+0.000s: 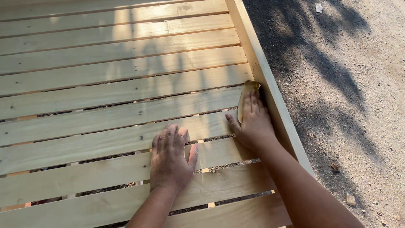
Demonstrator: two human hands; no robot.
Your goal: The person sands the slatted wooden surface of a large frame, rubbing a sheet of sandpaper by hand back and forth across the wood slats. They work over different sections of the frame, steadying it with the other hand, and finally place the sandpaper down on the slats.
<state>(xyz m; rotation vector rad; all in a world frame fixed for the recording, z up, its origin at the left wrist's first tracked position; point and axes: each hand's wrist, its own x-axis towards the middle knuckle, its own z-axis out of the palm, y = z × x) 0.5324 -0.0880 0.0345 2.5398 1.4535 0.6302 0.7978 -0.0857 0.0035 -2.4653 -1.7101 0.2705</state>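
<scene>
Sandpaper point(245, 96) under right hand point(252, 124), left hand point(170, 159) flat on slats point(105, 105)

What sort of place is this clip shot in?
Likely an outdoor woodworking spot: a slatted wooden frame lies on bare dirt ground in dappled tree shade. The right hand presses a sanding pad at the side rail; the left hand lies flat.
</scene>
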